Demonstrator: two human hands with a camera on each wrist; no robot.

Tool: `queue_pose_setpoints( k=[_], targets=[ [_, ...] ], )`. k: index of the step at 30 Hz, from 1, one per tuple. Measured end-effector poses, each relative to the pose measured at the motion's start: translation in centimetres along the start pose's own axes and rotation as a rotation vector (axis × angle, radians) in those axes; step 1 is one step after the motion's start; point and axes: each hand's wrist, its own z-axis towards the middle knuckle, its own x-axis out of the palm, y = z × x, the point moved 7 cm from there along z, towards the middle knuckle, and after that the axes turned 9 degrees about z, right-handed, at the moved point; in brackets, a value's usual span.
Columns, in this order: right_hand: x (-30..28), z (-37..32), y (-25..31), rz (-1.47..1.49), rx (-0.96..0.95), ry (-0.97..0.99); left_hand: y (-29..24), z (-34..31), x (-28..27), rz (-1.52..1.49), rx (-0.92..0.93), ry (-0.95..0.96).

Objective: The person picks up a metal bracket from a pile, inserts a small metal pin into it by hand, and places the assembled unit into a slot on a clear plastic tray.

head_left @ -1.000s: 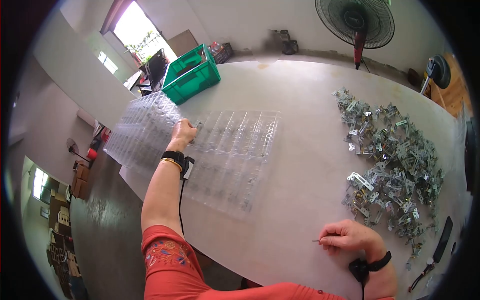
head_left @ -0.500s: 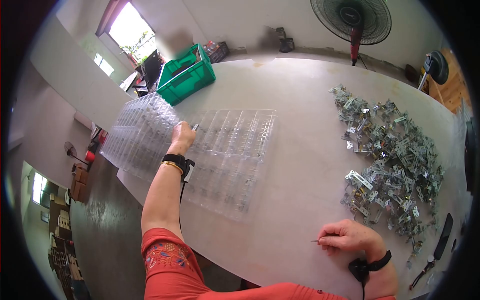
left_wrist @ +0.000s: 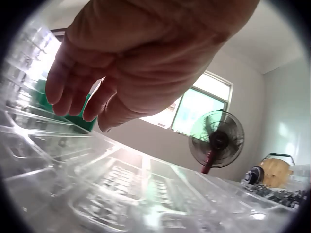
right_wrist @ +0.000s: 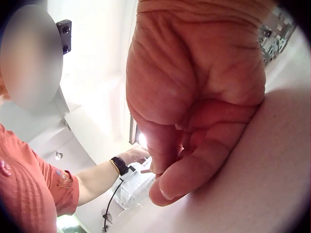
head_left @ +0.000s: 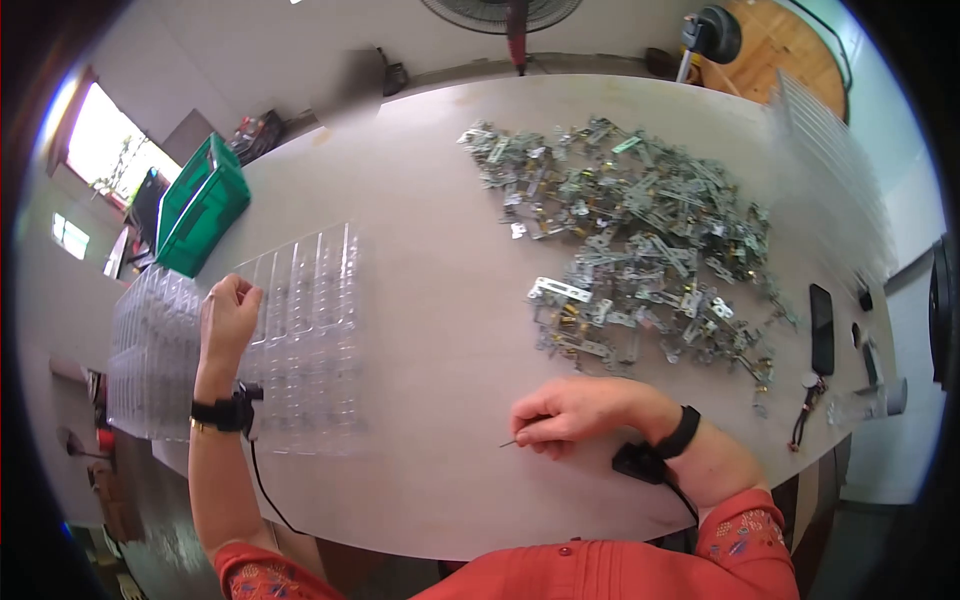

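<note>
My left hand (head_left: 228, 325) is over the clear plastic compartment tray (head_left: 345, 345), near its left part, with relaxed fingers. In the left wrist view no part shows between the bent fingers of the left hand (left_wrist: 146, 58), which hangs above the clear compartments (left_wrist: 121, 182). Low over the bare tabletop, my right hand (head_left: 580, 412) pinches a thin metal rod (head_left: 507, 444). Its tip (right_wrist: 146, 171) pokes out beside the thumb of the right hand (right_wrist: 194, 97) in the right wrist view. A heap of small metal parts (head_left: 640, 240) lies beyond that hand.
More clear trays (head_left: 150, 350) stand at the left, with a green crate (head_left: 205, 205) behind them. Along the table's right side are a black phone (head_left: 821, 330), a watch (head_left: 808, 385) and upright clear trays (head_left: 835, 160). A fan (head_left: 515, 30) stands beyond the table.
The head view has swung to the right. The small metal piece seen at my left fingertips half a second ago no longer shows there. My right hand still pinches the rod.
</note>
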Motion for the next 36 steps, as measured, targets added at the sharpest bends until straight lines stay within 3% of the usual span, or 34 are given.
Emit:
queue_pose_setpoints(
  k=[1, 3, 6, 7, 9, 14, 18, 26, 36],
  targets=[
    [-0.3, 0.1, -0.2, 0.005, 0.001, -0.017, -3.4, -1.4, -0.7, -0.120, 0.017, 0.053],
    [-0.1, 0.3, -0.4, 0.011, -0.020, 0.039, -10.2, -4.5, -2.3, -0.189, 0.251, 0.024],
    [0.1, -0.1, 0.1, -0.016, -0.046, 0.018, -18.4, -9.6, -2.7, -0.330, 0.454, 0.108],
    [0.0, -0.2, 0.1, -0.017, -0.050, 0.010, -20.7, -11.0, -2.7, -0.324, 0.446, 0.213],
    [0.3, -0.3, 0.2, -0.047, -0.113, 0.049, -24.5, -13.1, -1.6, -0.370, 0.618, 0.213],
    [0.2, -0.6, 0.3, -0.065, -0.177, 0.065, -31.0, -13.8, 2.1, -0.319, 0.768, 0.186],
    [0.3, -0.9, 0.0, -0.050, -0.197, 0.052, -33.5, -12.0, 5.5, -0.273, 0.792, 0.125],
    [0.3, -1.6, 0.3, -0.123, -0.244, 0.059, -34.5, -11.1, 9.3, -0.169, 0.927, 0.246],
    [0.4, -1.7, 0.4, -0.122, -0.285, 0.056, -35.1, -11.6, 7.1, -0.178, 1.016, 0.126]
  ],
)
